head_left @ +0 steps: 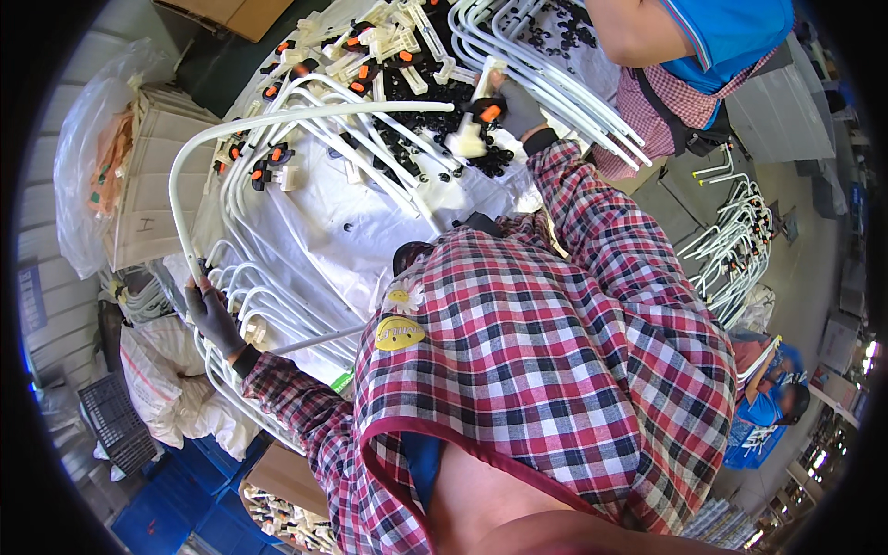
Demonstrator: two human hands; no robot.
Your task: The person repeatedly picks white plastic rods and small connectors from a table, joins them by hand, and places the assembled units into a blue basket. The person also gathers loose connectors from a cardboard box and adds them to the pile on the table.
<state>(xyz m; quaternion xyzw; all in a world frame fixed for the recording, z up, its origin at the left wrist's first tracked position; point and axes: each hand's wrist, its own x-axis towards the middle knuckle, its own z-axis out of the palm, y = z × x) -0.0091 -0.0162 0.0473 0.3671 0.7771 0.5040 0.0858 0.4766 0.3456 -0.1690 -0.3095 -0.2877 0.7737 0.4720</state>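
Observation:
My left hand (212, 317), in a dark glove, is closed around the lower end of a white bent tube (277, 120). The tube rises and curves to the right over the table, its tip near the middle. At the upper middle, my right hand (520, 106), in a grey glove, grips a cream plastic fitting (465, 141) with a black and orange piece on it. That hand and fitting are somewhat blurred. Several white bent tubes (264, 301) lie close to my left hand, and small black parts (495, 162) are scattered beneath my right hand.
Cream fittings (402, 42) with black and orange pieces are heaped at the far side. More white tubes (555, 69) lie at the upper right, beside a person in a blue shirt (721, 46). White sacks (171, 375) and a dark crate (117, 421) stand at left.

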